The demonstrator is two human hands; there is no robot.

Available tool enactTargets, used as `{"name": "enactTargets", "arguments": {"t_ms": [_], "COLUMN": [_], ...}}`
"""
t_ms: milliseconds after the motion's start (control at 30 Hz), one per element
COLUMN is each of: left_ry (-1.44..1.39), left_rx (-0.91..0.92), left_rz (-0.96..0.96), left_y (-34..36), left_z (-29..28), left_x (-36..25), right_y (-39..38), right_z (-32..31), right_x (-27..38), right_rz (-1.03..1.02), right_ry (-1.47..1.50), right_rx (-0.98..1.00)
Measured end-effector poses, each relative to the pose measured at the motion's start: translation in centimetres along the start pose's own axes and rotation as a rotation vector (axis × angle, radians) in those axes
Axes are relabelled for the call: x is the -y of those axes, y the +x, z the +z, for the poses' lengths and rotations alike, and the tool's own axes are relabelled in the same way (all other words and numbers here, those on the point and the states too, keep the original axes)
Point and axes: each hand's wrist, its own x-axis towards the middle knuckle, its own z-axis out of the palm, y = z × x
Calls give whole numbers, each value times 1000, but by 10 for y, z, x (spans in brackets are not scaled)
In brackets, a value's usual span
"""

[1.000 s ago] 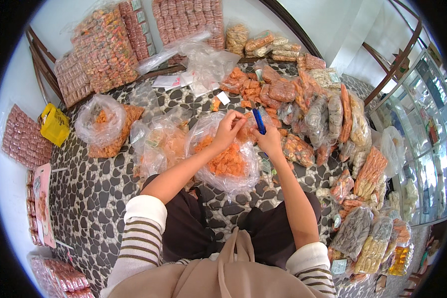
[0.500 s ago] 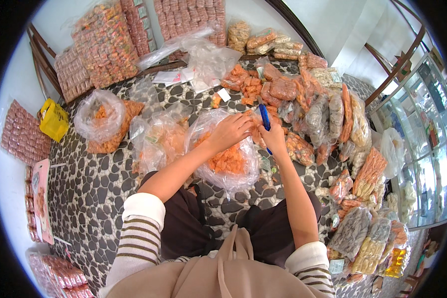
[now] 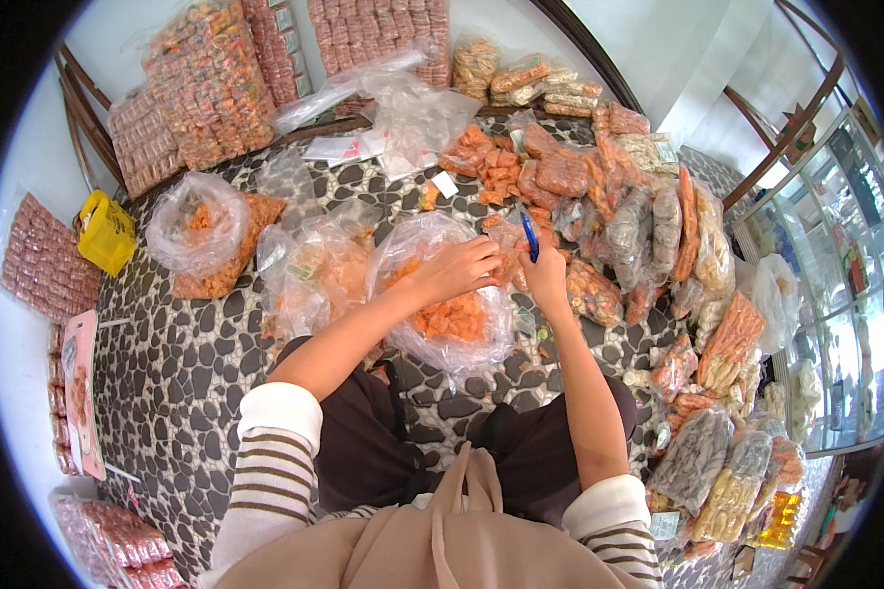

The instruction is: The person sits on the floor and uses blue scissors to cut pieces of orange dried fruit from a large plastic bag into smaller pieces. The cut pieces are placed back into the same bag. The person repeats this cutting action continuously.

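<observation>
Hands | left hand (image 3: 462, 267) on clear snack bag (image 3: 452, 314) | right hand (image 3: 543, 275) gripping blue pen (image 3: 529, 234)

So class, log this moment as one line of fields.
left hand: on open clear bag of orange snacks | right hand: holds blue pen upright | surroundings: packed snack bags on pebble floor

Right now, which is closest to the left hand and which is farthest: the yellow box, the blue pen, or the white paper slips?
From the left hand:
1. Blue pen, just to its right, held in the right hand.
2. White paper slips, up near the far wall.
3. Yellow box, far off on the left.
</observation>
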Motion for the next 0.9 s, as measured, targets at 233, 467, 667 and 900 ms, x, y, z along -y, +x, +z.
{"name": "enactTargets", "arguments": {"t_ms": [233, 467, 667, 900], "left_ry": [-407, -1516, -1600, -1563], "left_rx": [-126, -521, -430, -413], "left_rz": [-425, -1492, -1556, -1662], "left_y": [-23, -58, -74, -97], "left_z": [9, 36, 44, 39], "left_x": [3, 25, 25, 36], "right_y": [4, -22, -26, -18], "right_z": [22, 41, 74, 96], "right_x": [-10, 18, 27, 33], "right_rz": [231, -85, -129, -32], "right_ry": [448, 358, 83, 104], "right_rx": [229, 312, 225, 246]}}
